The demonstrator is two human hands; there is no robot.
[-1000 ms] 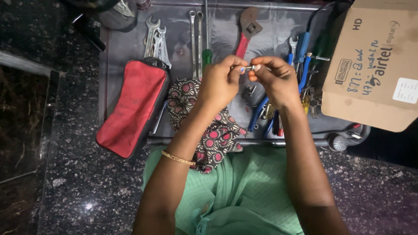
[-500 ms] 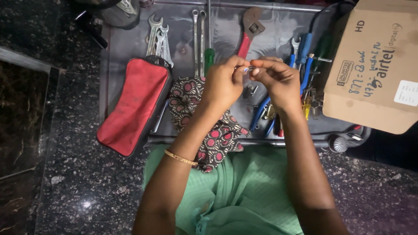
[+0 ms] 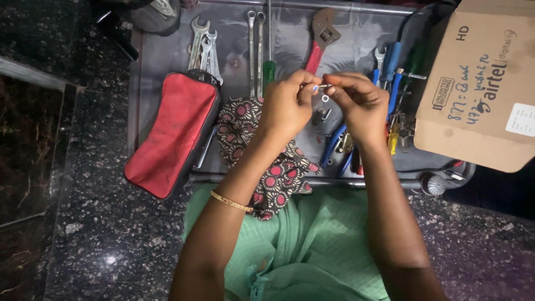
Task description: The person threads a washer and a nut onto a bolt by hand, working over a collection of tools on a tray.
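My left hand and my right hand meet above a grey tray of tools. Between the fingertips of both hands sits a small metal bolt, pinched at each end, with a small ring-shaped washer hanging just below it. A thin gold bangle circles my left forearm. Under my hands lie blue-handled pliers and several small metal parts.
A red zip pouch lies at the tray's left, beside a patterned cloth. Spanners, a green-handled screwdriver and a red adjustable wrench lie at the back. A cardboard box sits right. Dark speckled stone floor surrounds everything.
Both hands stay together at the same spot; the fingers have shifted slightly around the small bolt, and the washer now shows below it.
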